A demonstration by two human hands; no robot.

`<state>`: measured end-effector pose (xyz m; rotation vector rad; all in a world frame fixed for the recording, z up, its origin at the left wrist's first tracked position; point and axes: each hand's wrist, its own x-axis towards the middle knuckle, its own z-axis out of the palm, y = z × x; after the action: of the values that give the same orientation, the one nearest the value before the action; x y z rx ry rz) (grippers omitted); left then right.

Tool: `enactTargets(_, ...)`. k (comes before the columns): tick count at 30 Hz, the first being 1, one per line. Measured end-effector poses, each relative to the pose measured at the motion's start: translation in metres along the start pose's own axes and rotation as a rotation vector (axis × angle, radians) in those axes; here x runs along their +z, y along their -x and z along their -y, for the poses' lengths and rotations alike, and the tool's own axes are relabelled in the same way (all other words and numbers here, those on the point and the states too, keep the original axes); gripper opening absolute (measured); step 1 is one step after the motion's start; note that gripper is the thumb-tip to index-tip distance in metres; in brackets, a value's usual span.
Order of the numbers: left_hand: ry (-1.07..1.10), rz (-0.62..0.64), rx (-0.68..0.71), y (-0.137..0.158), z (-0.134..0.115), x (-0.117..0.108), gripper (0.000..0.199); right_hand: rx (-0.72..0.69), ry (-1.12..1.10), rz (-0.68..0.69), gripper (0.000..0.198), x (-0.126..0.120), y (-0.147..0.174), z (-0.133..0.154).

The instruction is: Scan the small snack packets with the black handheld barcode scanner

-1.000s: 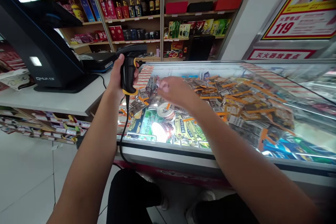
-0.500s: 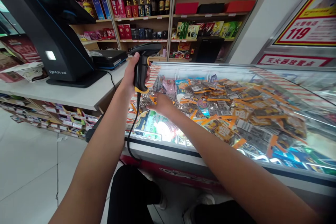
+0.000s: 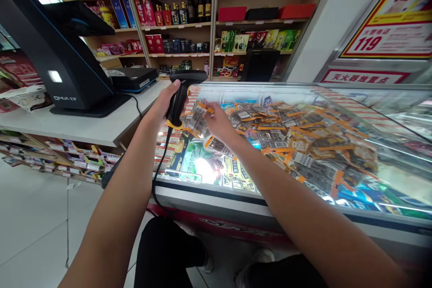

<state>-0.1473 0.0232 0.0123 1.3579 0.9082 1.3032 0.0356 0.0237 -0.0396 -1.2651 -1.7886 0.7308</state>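
My left hand (image 3: 170, 98) is wrapped round the grip of a black barcode scanner (image 3: 178, 99) with yellow trim. The scanner is upright, its head facing right, and its cable hangs from the grip. Just to the right, my right hand (image 3: 218, 121) pinches a small clear snack packet (image 3: 196, 118) by its orange edge. That packet is raised close beside the scanner's grip. Many similar orange-edged packets (image 3: 303, 135) lie in a loose heap on the glass top of the freezer (image 3: 212, 192).
On the left a white counter (image 3: 111, 126) carries a black register stand (image 3: 77, 76) and a flat black device (image 3: 135, 78). Behind are shelves (image 3: 175, 27) of boxes and bottles. A wall sign (image 3: 388, 40) is at right. My legs stand against the freezer front.
My right hand has lifted a snack packet from the near left of the heap and raised it beside the scanner. The scanner has dipped slightly, and the view has shifted a little.
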Motion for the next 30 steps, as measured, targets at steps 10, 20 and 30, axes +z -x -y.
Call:
enactTargets(10, -0.120, 0.183, -0.083, -0.002, 0.011, -0.002, 0.055, 0.136, 0.076, -0.148, 0.033, -0.052, -0.018, -0.017)
enactTargets(20, -0.260, 0.287, -0.065, 0.002, 0.007, -0.005, 0.061, 0.143, 0.015, -0.130, 0.028, -0.052, -0.021, -0.021)
enactTargets(30, -0.034, 0.005, -0.013, -0.009, 0.012, -0.007, 0.056, 0.062, 0.744, -0.289, 0.034, -0.062, -0.006, -0.015)
